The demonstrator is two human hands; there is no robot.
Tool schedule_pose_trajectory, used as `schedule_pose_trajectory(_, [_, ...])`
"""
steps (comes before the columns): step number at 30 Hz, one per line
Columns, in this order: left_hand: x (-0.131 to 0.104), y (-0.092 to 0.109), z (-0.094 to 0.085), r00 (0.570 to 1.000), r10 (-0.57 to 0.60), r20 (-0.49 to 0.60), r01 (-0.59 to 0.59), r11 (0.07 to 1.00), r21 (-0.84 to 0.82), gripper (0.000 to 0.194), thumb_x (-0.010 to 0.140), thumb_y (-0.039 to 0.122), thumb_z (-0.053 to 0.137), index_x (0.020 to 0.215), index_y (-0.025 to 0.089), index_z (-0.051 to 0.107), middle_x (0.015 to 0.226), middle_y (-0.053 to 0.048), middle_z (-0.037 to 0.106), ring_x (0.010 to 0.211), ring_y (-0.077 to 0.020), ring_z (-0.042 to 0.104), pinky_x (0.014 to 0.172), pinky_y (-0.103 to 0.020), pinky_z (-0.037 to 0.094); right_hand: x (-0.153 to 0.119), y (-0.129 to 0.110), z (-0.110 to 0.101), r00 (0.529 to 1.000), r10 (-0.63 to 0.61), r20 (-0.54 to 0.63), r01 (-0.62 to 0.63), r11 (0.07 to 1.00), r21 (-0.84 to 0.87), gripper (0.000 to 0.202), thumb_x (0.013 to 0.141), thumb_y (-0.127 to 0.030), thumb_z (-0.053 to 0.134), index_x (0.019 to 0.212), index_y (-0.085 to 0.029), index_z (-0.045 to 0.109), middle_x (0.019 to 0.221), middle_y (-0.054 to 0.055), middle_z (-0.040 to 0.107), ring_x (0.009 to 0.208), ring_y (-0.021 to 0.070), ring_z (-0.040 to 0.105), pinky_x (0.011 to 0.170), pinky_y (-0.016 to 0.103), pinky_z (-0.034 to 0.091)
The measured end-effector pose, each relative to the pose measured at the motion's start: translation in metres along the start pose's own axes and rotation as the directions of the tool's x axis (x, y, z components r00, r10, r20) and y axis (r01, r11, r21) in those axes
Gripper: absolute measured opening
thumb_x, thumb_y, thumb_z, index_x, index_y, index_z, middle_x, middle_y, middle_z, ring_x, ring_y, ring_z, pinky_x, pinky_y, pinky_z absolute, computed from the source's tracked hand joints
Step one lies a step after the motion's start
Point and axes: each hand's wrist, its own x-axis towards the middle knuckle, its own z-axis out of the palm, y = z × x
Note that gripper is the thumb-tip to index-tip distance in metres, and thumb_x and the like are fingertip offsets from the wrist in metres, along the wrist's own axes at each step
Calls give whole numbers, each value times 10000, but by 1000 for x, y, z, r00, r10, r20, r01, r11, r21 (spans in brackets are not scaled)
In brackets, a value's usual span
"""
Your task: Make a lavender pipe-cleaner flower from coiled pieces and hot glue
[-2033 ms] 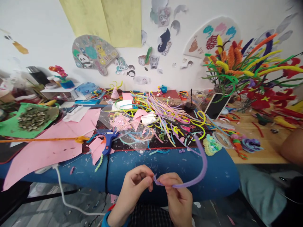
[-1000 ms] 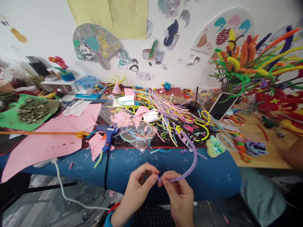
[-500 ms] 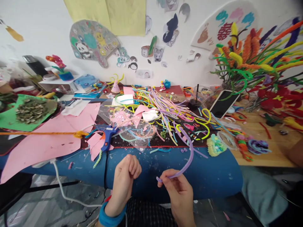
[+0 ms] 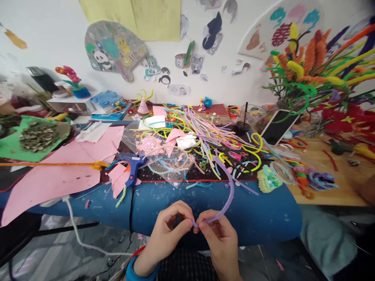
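Observation:
A purple pipe cleaner [image 4: 230,195] curves up from my fingers toward the pile on the table. My right hand [image 4: 218,238] pinches it close to its near end, between thumb and fingers. On that short near end my left hand [image 4: 172,226] also closes, thumb against forefinger, its fingertips almost touching the right ones. Both hands are in front of the blue padded table edge [image 4: 254,210]. Beyond them lies a loose heap of pipe cleaners [image 4: 202,128] in purple, pink, yellow and blue. The very tip of the purple one is partly hidden by my fingers.
A blue glue gun [image 4: 134,168] lies left of my hands, with its black cord hanging over the edge. Pink sheets [image 4: 67,171] spread at the left. To the right are a yellow-green fuzzy piece [image 4: 268,178], a roll of tape [image 4: 283,172] and a leaning phone [image 4: 279,127].
My left hand has moved right and down from a loosely closed pose and now grips the near end of the purple pipe cleaner. The right hand has barely moved.

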Motion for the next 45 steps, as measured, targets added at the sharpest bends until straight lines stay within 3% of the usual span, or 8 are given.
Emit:
schedule_pose_trajectory(10, [-1,4,-4,997,32,65,-42,986,164,227,963,335,582,815,165,601,834,-29,540,762,-148,504,691,-256,400,-3,1,5,1000,19,-8,-18,997,79,120,802,-218,780,886,-249,700,746,-17,716,651,115,679,631,189,559])
schedule_pose_trajectory(14, [4,16,-16,970,7,244,-74,961,267,247,976,348,546,818,163,586,830,-41,560,785,-166,518,721,-270,402,-3,1,5,1000,7,22,-8,997,71,133,801,-189,776,891,-246,696,734,-24,703,617,103,663,608,178,550])
schedule_pose_trajectory(19, [24,32,-28,871,-66,487,-99,947,305,301,972,377,539,795,148,624,801,-56,599,753,-168,528,718,-281,413,-1,-5,8,999,-23,43,22,999,31,111,804,-162,761,848,-241,696,724,-26,697,609,99,666,605,171,561])
schedule_pose_trajectory(25, [20,8,-13,954,-162,253,171,985,-14,311,875,431,685,775,140,637,766,-11,537,591,-98,490,530,-210,394,-1,-3,13,966,-225,-128,230,973,30,150,808,-123,747,846,-249,674,714,-27,714,639,116,695,620,190,595])
schedule_pose_trajectory(32, [6,-10,-4,986,-161,30,164,981,-100,284,854,403,720,775,139,653,757,4,540,537,-68,491,526,-203,385,-2,0,14,926,-334,-173,319,941,-110,240,758,-13,726,837,-231,665,740,-9,722,696,140,710,665,224,614])
schedule_pose_trajectory(39, [6,12,-3,998,-63,0,60,950,308,197,900,258,609,734,153,601,756,-12,548,646,-119,487,598,-230,399,-3,0,10,913,-402,-69,382,902,-200,311,750,50,679,866,-238,659,764,-16,729,716,147,713,679,244,610])
schedule_pose_trajectory(42, [11,28,-10,992,-29,126,-39,865,501,157,881,144,565,726,168,573,738,-1,550,687,-130,499,636,-227,403,-2,-1,5,922,-388,-5,375,894,-246,297,754,31,696,866,-241,660,762,-17,729,705,157,719,664,253,606])
schedule_pose_trajectory(45, [18,43,-19,939,-91,333,-145,772,619,147,821,52,544,752,177,578,757,8,564,679,-123,501,633,-219,398,-3,-5,0,945,-325,45,323,893,-314,255,758,-9,723,849,-240,666,751,-18,733,677,155,719,648,245,596])
